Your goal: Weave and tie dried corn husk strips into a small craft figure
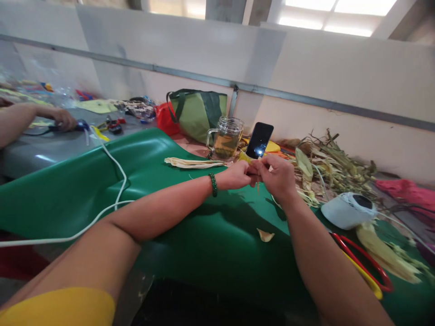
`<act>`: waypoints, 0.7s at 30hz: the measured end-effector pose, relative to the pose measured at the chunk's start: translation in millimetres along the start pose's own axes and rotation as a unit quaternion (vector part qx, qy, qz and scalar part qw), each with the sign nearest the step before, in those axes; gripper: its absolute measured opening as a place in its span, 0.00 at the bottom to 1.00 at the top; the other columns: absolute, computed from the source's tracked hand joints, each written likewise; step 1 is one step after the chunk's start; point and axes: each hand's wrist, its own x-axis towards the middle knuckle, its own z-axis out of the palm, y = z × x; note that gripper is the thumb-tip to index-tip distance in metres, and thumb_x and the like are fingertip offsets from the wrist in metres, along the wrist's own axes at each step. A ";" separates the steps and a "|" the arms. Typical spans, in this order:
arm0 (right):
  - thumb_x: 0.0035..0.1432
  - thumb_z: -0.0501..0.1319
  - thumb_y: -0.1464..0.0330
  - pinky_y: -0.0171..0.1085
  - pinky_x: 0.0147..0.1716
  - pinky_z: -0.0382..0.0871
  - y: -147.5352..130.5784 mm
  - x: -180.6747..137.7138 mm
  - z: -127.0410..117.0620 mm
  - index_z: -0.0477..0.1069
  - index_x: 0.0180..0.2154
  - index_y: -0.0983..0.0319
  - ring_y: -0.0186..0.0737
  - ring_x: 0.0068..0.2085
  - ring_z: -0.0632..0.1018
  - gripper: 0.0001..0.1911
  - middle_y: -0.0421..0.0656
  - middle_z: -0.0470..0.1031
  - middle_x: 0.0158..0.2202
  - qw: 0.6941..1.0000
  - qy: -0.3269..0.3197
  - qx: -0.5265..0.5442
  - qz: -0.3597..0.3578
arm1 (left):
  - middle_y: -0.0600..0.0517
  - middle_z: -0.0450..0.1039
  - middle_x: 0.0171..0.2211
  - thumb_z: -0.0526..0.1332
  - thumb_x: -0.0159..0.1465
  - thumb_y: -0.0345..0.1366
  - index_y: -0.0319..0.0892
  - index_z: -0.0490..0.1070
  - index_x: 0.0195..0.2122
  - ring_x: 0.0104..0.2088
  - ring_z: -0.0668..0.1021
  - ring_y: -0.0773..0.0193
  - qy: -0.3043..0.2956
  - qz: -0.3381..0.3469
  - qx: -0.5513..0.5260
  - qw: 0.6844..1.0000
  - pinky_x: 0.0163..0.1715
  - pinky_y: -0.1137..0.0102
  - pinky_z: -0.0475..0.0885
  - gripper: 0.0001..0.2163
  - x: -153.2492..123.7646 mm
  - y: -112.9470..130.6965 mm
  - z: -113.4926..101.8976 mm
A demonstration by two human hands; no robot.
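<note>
My left hand, a green beaded bracelet at its wrist, is closed, and its fingertips meet those of my right hand. Both hands pinch a thin tan strip that looks like dry husk and hangs below the fingers; most of it is hidden by them. A pale bundle of husk strips lies on the green sheet, its right end reaching behind my left hand. Below my hands rests a small curled dry scrap.
Behind my hands stand a glass mug of tea, a leaning phone and a green bag. At right are dried stalks, a white thread spool and red-and-yellow scissors. A white cord crosses left, near another person's hand.
</note>
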 end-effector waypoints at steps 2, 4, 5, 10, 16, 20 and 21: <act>0.62 0.50 0.56 0.36 0.27 0.61 9.0 2.5 -1.2 0.67 0.23 0.60 0.37 0.26 0.70 0.21 0.41 0.71 0.22 0.999 0.001 0.026 0.029 | 0.52 0.72 0.21 0.63 0.57 0.37 0.34 0.73 0.21 0.22 0.68 0.73 -0.014 -0.038 -0.075 0.996 0.27 0.75 0.64 0.11 -0.7 1.3 -3.3; 0.64 0.46 0.55 0.38 0.31 0.63 16.9 4.0 -5.9 0.70 0.27 0.60 0.39 0.30 0.73 0.23 0.43 0.74 0.27 0.998 0.043 0.034 0.032 | 0.48 0.75 0.24 0.62 0.58 0.45 0.34 0.75 0.26 0.24 0.71 0.71 -0.014 -0.077 -0.172 0.982 0.30 0.74 0.67 0.16 -0.9 2.7 -7.6; 0.64 0.45 0.55 0.39 0.33 0.64 19.0 4.1 -9.2 0.70 0.28 0.60 0.41 0.33 0.74 0.23 0.45 0.74 0.28 0.996 0.080 0.028 0.030 | 0.47 0.76 0.26 0.62 0.57 0.48 0.34 0.75 0.28 0.26 0.73 0.69 -0.011 -0.092 -0.213 0.973 0.31 0.73 0.68 0.18 -0.7 3.2 -10.0; 0.64 0.46 0.56 0.37 0.26 0.61 3.4 -1.7 -19.8 0.64 0.19 0.60 0.36 0.22 0.69 0.25 0.40 0.66 0.17 0.981 0.175 0.040 0.077 | 0.45 0.77 0.30 0.71 0.47 0.43 0.33 0.76 0.31 0.30 0.76 0.68 0.049 -0.055 -0.263 0.962 0.32 0.73 0.67 0.17 2.3 -0.1 -18.7; 0.57 0.54 0.54 0.34 0.20 0.56 -21.9 -1.1 1.9 0.61 0.13 0.60 0.32 0.17 0.64 0.26 0.38 0.63 0.12 0.985 -0.063 0.138 0.080 | 0.50 0.76 0.28 0.71 0.48 0.36 0.33 0.75 0.32 0.28 0.75 0.71 0.157 -0.007 -0.333 0.930 0.32 0.74 0.69 0.13 7.0 -5.7 -17.3; 0.54 0.57 0.54 0.33 0.19 0.56 -18.8 1.5 13.1 0.65 0.15 0.61 0.32 0.18 0.64 0.23 0.38 0.65 0.13 0.974 -0.069 0.185 0.109 | 0.49 0.77 0.28 0.71 0.48 0.33 0.34 0.74 0.32 0.29 0.77 0.68 0.165 -0.017 -0.382 0.909 0.32 0.73 0.71 0.11 5.1 1.4 -16.5; 0.53 0.57 0.54 0.33 0.19 0.56 -17.9 1.5 14.4 0.66 0.15 0.61 0.32 0.17 0.64 0.22 0.38 0.65 0.13 0.971 -0.076 0.193 0.115 | 0.49 0.77 0.28 0.70 0.49 0.32 0.34 0.74 0.32 0.29 0.78 0.67 0.162 -0.023 -0.389 0.906 0.32 0.73 0.71 0.11 4.3 3.5 -16.3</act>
